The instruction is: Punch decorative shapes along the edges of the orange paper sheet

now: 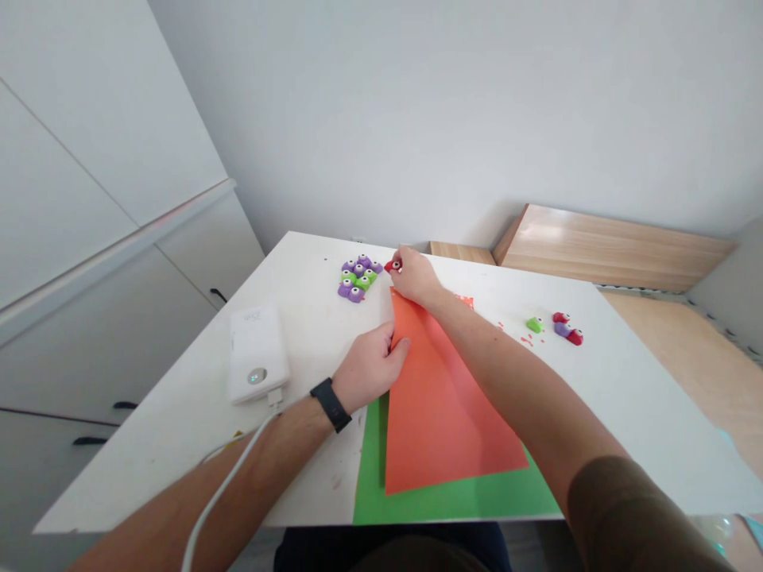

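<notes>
My right hand is at the far side of the table, pinching a small red one-eyed toy figure. Just left of it sits a cluster of purple figures and green figures, each with a round white eye. My left hand, with a dark watch band on the wrist, grips the left edge of an orange paper sheet, thumb on top. The sheet is slightly raised and bent, over a green sheet. Its far edge shows a white-spotted strip, partly hidden by my right arm.
Right of my forearm lie a green figure, some red and purple figures and small red scraps. A white power bank with a cable lies left, the cable crossing my left forearm. A wall stands behind the table.
</notes>
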Tool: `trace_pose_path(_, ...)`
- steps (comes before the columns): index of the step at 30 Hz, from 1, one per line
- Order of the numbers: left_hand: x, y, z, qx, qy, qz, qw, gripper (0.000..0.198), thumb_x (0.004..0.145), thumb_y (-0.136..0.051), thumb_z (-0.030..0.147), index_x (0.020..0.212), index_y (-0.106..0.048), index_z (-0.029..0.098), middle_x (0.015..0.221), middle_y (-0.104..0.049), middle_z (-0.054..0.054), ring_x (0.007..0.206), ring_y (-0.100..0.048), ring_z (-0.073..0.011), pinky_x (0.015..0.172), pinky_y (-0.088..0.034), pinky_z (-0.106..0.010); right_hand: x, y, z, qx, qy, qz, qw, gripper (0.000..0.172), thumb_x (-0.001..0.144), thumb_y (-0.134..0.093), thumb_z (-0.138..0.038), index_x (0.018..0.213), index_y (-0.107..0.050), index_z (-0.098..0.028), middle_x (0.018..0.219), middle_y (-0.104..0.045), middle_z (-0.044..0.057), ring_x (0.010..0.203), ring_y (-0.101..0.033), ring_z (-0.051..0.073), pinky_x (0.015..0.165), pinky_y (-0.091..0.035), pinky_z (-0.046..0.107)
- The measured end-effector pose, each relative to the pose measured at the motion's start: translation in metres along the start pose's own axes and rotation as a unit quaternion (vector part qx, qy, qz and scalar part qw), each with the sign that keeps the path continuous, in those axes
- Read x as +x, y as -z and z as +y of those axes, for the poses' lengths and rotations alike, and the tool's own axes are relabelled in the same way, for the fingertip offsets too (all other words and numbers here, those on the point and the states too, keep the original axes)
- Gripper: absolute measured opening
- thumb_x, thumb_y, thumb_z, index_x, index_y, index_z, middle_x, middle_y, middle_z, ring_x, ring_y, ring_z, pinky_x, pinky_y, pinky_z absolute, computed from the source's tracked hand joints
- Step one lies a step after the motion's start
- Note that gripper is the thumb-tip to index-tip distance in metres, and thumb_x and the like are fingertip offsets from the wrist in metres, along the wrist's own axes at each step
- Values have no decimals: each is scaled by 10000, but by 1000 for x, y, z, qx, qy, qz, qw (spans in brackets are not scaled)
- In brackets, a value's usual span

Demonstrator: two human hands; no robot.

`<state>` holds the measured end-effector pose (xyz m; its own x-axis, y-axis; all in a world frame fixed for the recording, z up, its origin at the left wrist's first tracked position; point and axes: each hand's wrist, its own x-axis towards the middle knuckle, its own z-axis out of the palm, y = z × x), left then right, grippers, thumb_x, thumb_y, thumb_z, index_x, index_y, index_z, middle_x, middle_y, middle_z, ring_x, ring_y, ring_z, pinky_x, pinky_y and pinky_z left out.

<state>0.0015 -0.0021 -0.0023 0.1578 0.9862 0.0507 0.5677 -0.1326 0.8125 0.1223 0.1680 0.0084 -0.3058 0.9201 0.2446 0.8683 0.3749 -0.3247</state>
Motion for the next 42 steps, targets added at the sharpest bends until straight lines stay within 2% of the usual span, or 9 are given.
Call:
trace_pose_path(4, -1, 0, 2, -12, 3, 7, 1000, 214, 933, -542, 373, 781, -568, 224, 605, -516, 30, 601, -485, -159, 575, -342, -279, -15, 32, 12, 152, -37, 110, 982, 217, 916, -559, -313, 1102, -547, -202, 1007, -697, 57, 882, -644, 186, 807, -489, 313)
trace_pose_path(8, -1, 1, 3, -15, 9, 16, 1000, 215, 929, -539, 368, 773, -556, 220, 628, -539, 29, 612, -485, -153, 579, -342, -270, -41, 69, 41, 323, -67, 248, 911, 338, 883, -611, -383, 1168, -513, -231, 1044, -648, 43, 819, -640, 152, 710, -496, 286)
trace_pose_path(10, -1, 1, 3, -12, 12, 20, 1000, 220, 926, -538, 366, 762, -546, 219, 626, -535, 31, 613, -482, -150, 581, -342, -266, -59, 84, 60, 387, -82, 273, 877, 459, 836, -669, -385, 1250, -523, -251, 1057, -637, 38, 851, -656, 162, 689, -510, 284)
trace_pose_path(15, -1, 3, 5, -6, 10, 33, 999, 234, 926, -532, 380, 756, -539, 220, 628, -540, 27, 620, -491, -153, 580, -353, -265, -118, 98, 104, 490, -155, 208, 833, 330, 777, -721, -348, 1084, -693, -230, 924, -666, 30, 853, -674, 183, 706, -534, 309)
trace_pose_path(22, 0, 1, 6, -36, 20, 52, 998, 262, 929, -557, 460, 801, -584, 233, 651, -609, 7, 647, -555, -186, 577, -412, -273, -177, 78, 123, 548, -212, 150, 795, 280, 744, -768, -268, 977, -620, -223, 1001, -657, 13, 889, -718, 183, 820, -576, 357)
trace_pose_path(29, 4, 3, 1, -89, 39, 48, 994, 276, 948, -575, 488, 1011, -649, 230, 908, -753, -28, 750, -670, -209, 637, -497, -285, -186, 72, 130, 570, -226, 75, 787, 489, 816, -779, -381, 1254, -599, -261, 1023, -678, 15, 887, -747, 185, 808, -571, 346)
trace_pose_path(33, 5, 4, -1, -103, 42, 60, 992, 329, 954, -582, 486, 1137, -662, 226, 1028, -772, -47, 841, -717, -233, 679, -537, -295, -186, 73, 136, 545, -243, 73, 799, 427, 803, -798, -458, 1134, -656, -231, 1027, -684, 36, 841, -720, 172, 626, -538, 272)
trace_pose_path(37, 6, 4, -2, -111, 53, 75, 990, 348, 938, -603, 503, 1122, -670, 215, 998, -779, -52, 811, -723, -238, 648, -540, -293, -187, 71, 136, 532, -244, 40, 810, 393, 832, -757, -556, 967, -642, -205, 836, -648, 9, 619, -597, 110, 427, -390, 212)
trace_pose_path(42, 5, 4, -6, -84, 54, 77, 992, 326, 945, -598, 518, 1067, -664, 224, 893, -758, -29, 744, -688, -213, 629, -520, -280, -189, 70, 132, 563, -248, 6, 788, 393, 839, -756, -561, 1002, -637, -223, 758, -579, -30, 556, -517, 88, 388, -328, 194)
